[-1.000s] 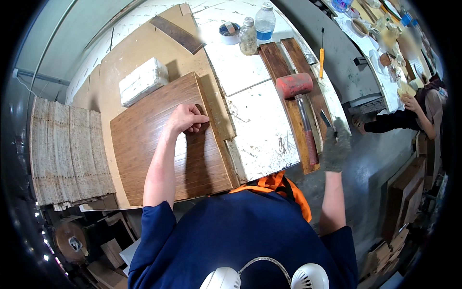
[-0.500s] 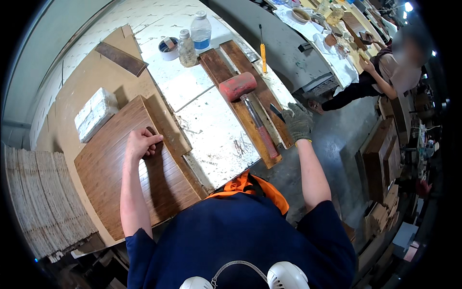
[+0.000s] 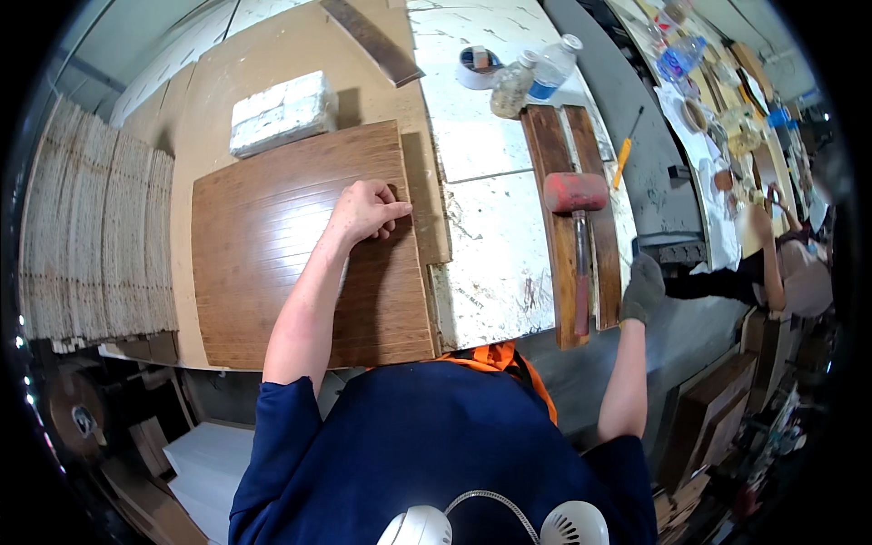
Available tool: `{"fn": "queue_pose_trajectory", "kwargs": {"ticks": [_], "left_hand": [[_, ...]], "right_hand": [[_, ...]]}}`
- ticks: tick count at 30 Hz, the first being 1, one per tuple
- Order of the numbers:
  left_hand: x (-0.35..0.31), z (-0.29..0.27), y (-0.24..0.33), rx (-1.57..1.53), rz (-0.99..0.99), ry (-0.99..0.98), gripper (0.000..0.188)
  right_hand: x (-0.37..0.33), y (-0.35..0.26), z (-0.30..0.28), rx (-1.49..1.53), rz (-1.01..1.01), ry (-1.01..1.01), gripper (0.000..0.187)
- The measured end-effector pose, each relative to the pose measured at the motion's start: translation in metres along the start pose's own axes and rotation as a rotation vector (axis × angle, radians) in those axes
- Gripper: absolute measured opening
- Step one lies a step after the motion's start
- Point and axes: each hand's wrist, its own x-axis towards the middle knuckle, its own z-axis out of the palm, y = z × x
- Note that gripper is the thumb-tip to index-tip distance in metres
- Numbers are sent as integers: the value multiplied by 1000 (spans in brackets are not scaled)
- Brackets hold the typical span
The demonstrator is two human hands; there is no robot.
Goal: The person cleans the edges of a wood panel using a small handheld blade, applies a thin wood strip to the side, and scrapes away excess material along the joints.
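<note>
A wide brown wood panel with fine grooves lies flat on the bench at the left. Over its right edge rests my bare left hand, fingers curled in and thumb pointing right; anything inside the fingers is hidden. My right hand, in a grey work glove, hangs just past the bench's right edge. It is closed round a dark flat-bladed tool, mostly covered by the glove. Beside that hand, a mallet with a red head lies across two dark wood strips.
A white wrapped block sits behind the panel, near a loose brown strip. Tape and two bottles stand at the back. A yellow-handled screwdriver lies right. Stacked boards stand left; a person works far right.
My view has turned left, so the bench and its things sit squarer and farther right in the picture. Both hands keep about the same places by the panel and the strips.
</note>
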Motion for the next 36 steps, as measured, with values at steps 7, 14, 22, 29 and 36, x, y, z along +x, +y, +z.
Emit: {"fn": "queue_pose_trajectory", "kwargs": {"ticks": [7,14,22,29,36], "left_hand": [[-6,-1,-17,-220,68,10,24],[12,-23,-45,-286,305,193,20],[77,-52,-38,402,640,810,39],[96,-32,-37,643,601,852,36],[97,-25,-44,682,559,760,26]], "right_hand": [[-50,-183,15,147,-447,-277,22],[-106,-263,80,133,-459,-784,21],[-113,-278,110,93,-504,-902,26],[-108,-286,111,-99,-735,-890,30],[-112,-282,120,-194,-771,-810,32]]}}
